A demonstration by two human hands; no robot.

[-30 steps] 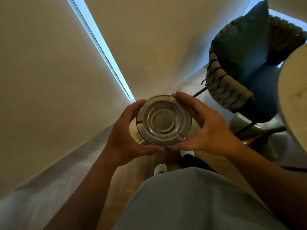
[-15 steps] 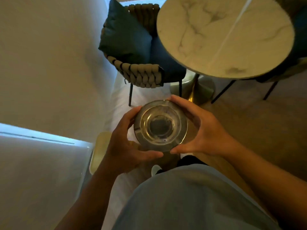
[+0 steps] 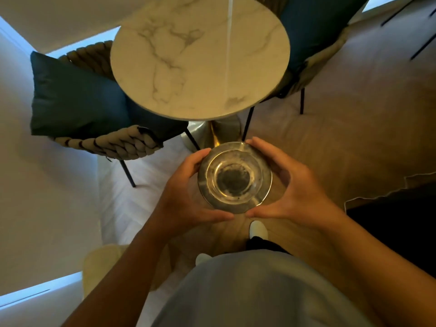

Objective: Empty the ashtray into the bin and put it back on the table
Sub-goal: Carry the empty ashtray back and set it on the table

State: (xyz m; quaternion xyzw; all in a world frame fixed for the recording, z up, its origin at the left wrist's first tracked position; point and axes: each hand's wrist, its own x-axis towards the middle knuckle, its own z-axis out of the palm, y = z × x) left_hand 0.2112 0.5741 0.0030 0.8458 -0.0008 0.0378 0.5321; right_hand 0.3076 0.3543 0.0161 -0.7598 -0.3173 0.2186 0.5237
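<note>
Both hands hold the round metal ashtray point(image 3: 234, 177) in the air in front of the body, above the wooden floor point(image 3: 342, 128) and short of the desk point(image 3: 200, 55). The left hand point(image 3: 186, 197) cups the dish from its left side: the fingers point(image 3: 198, 155) curl up around the far rim and the thumb reaches along the near edge. The right hand point(image 3: 295, 192) mirrors it — fingers wrapped over the far right rim, thumb stretched along the bottom until its tip almost meets the left thumb. Each hand is closed around the rim, palms facing each other, both forearms reaching forward from the lower corners of the view.

The ashtray sits level, open side up, with a dark smudge in its centre well. The round marble desk stands just ahead on a gold pedestal — its top is bare. A woven chair point(image 3: 106, 145) with a dark blue cushion point(image 3: 75, 100) stands at the desk's left, and a second chair point(image 3: 311, 38) at its right.
</note>
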